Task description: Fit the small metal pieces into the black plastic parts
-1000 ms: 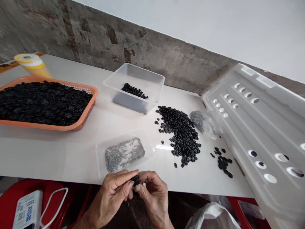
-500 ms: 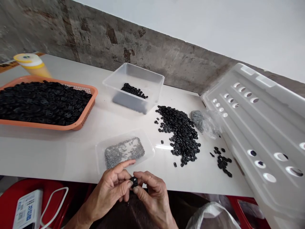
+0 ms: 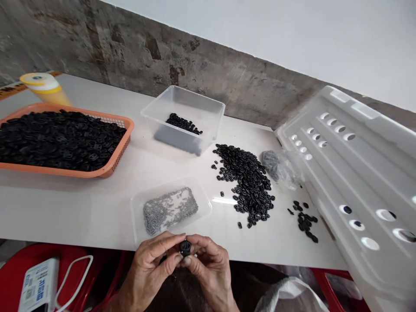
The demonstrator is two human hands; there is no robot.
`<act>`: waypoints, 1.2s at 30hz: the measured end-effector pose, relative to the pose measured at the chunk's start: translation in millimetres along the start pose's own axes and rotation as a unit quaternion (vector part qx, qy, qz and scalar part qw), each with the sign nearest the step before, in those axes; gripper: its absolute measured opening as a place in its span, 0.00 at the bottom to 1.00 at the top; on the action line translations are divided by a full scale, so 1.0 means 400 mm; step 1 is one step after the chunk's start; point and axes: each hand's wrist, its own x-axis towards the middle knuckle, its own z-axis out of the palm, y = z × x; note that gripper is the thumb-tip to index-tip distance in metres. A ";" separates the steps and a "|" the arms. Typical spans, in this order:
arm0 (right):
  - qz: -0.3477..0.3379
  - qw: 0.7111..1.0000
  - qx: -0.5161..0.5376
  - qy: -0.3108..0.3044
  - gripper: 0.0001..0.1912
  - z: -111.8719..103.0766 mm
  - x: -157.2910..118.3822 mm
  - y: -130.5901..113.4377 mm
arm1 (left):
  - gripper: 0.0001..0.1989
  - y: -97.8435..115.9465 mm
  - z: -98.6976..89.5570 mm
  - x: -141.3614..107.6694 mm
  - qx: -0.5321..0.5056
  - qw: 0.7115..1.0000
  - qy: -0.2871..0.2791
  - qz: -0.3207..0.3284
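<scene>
A small black plastic cord lock (image 3: 185, 248) is pinched between the fingertips of both hands at the table's front edge. My left hand (image 3: 154, 260) grips its left side with thumb and fingers, and my right hand (image 3: 209, 262) closes on its right side. The rounded face of the piece, with an opening in it, points up toward me. Just beyond the hands lies a clear shallow tray (image 3: 203, 208) of small metal springs (image 3: 156, 216). To the right of the tray spreads a pile of small black plastic parts (image 3: 248, 177).
An orange basket (image 3: 110, 169) full of black parts stands at left, near a yellow-and-white roll (image 3: 45, 89). A clear bin (image 3: 208, 125) holds some black parts. At right are a plastic bag (image 3: 287, 171), loose black pieces (image 3: 305, 223) and a leaning white perforated panel (image 3: 364, 182).
My left index finger, raised earlier, has come down onto the cord lock. Both hands are now closed around the piece, which has turned to show its rounded face.
</scene>
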 end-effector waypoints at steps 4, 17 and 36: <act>0.017 0.998 0.052 -0.031 0.13 0.006 0.000 -0.010 | 0.25 0.009 0.001 0.010 0.040 0.998 0.016 0.054; -0.024 0.999 0.038 -0.017 0.15 0.013 -0.008 -0.005 | 0.26 0.003 0.004 0.010 0.054 0.993 -0.001 0.109; -0.122 0.992 -0.027 -0.030 0.22 0.013 -0.007 0.019 | 0.16 0.000 0.015 0.001 0.170 0.963 0.043 0.203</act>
